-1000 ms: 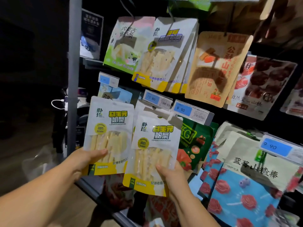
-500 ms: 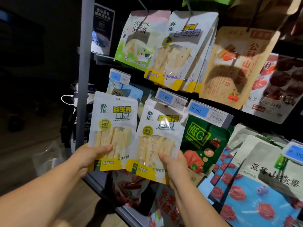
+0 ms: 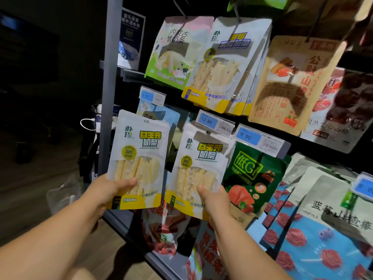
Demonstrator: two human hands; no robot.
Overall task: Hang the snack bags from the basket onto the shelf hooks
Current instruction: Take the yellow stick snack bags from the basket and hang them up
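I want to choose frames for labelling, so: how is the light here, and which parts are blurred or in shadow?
Head view: front light on the shelf, left background almost black; hard shadows cross the brown bag; the left white bag and right white bag read sharply; the blue bags at lower right are smeared.

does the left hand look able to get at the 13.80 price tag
Probably not: the left hand grips its own white bag, and the second white bag, held by the right hand, sits right under the 13.80 price tag, in its way.
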